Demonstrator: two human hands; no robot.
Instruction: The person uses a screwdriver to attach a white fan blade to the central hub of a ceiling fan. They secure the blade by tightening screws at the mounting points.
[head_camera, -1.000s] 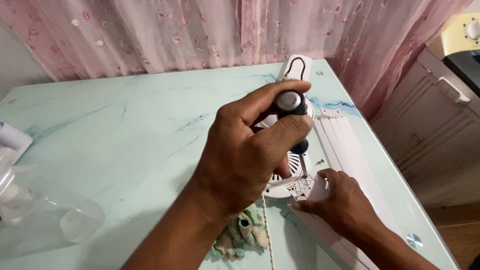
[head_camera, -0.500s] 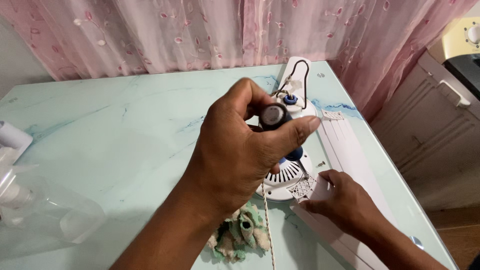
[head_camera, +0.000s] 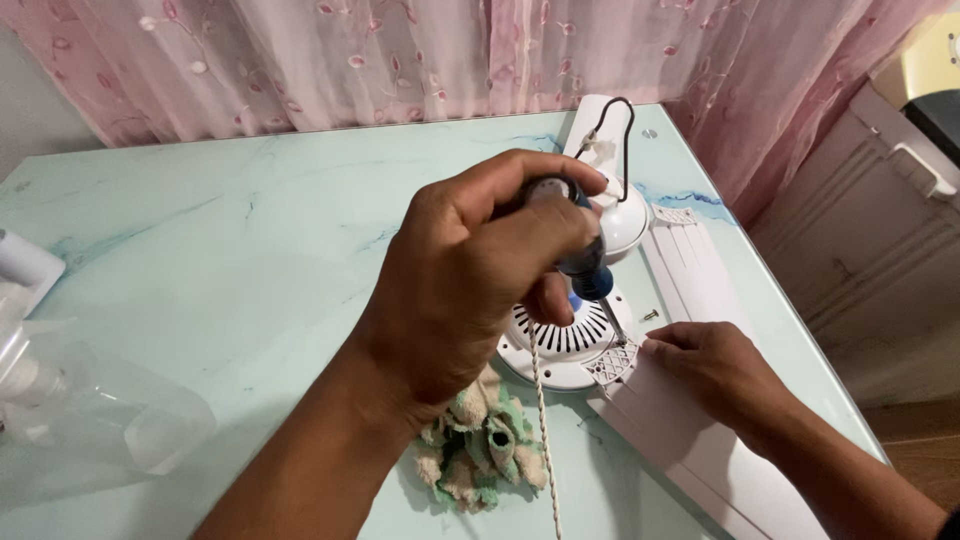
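Note:
My left hand (head_camera: 470, 270) is closed around a screwdriver (head_camera: 590, 272) with a dark blue handle. Its metal tip rests on the lattice bracket (head_camera: 610, 362) where a white fan blade (head_camera: 680, 430) meets the round white fan motor housing (head_camera: 555, 350). My right hand (head_camera: 715, 370) lies flat on that blade, fingertips next to the bracket, pressing it down. A small loose screw (head_camera: 650, 315) lies on the table just beyond the bracket. A second white blade (head_camera: 700, 265) runs along the right side.
All of this lies on a mint-green marbled table (head_camera: 250, 240). A green and beige cloth (head_camera: 480, 445) and a pale cord (head_camera: 545, 430) lie below the housing. A clear plastic bag (head_camera: 90, 420) sits at the left edge. Pink curtain behind; white cabinet (head_camera: 880, 240) to the right.
My left hand has tilted and turned the screwdriver, with its tip still at the bracket. My right hand slid slightly right along the blade. The view shifted a little.

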